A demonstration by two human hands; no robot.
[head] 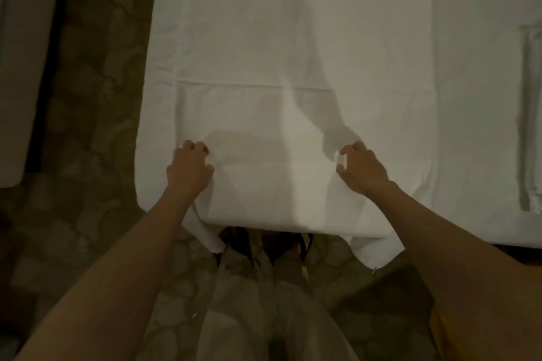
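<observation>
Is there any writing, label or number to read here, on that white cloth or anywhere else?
None: no word, label, brand or number shows.
The white cloth that the left hand and right hand grip bears no print; nor do the folded pile at the right or the patterned floor.

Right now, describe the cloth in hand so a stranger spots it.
Find the white-covered surface filling the upper frame. A flat white cloth lies on it, corners hanging off the near edge. Unlike the folded stack far right, left hand and right hand grip it.
</observation>
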